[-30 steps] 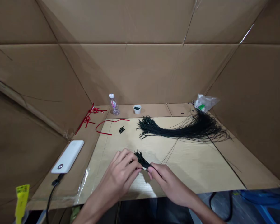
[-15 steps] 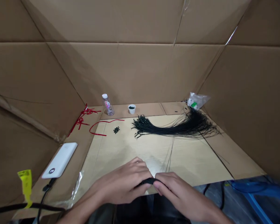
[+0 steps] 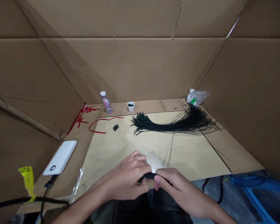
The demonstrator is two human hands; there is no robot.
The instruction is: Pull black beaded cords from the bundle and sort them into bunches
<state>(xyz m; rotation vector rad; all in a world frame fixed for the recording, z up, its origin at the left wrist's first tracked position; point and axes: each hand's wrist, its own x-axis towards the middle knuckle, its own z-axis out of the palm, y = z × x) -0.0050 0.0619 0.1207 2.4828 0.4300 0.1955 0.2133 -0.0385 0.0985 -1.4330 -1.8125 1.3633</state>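
Between my two hands, just above the near edge of the board, runs a thick bundle of black cords (image 3: 150, 175). My left hand (image 3: 133, 175) is closed round its left end, where some small beaded or knotted tips peek out under the fingers. My right hand (image 3: 171, 182) grips the bundle a little further right, thumb on top. Beyond my hands lies a larger bundle of black cords (image 3: 168, 126), its knotted ends to the left and loose strands fanning to the right. A small heap of dark beads (image 3: 116, 127) is left of it.
A red ribbon (image 3: 96, 124) curves near the beads, with more red ribbons (image 3: 80, 118) at the left wall. Behind stand a clear bottle (image 3: 106, 104), a white cup (image 3: 131, 106) and a plastic bag (image 3: 198, 97). A white power bank (image 3: 60, 158) with a cable lies left.
My left hand has turned and tightened its fingers round the bundle, so the knotted tips now show. My right hand keeps its grip. The whole view has shifted slightly.
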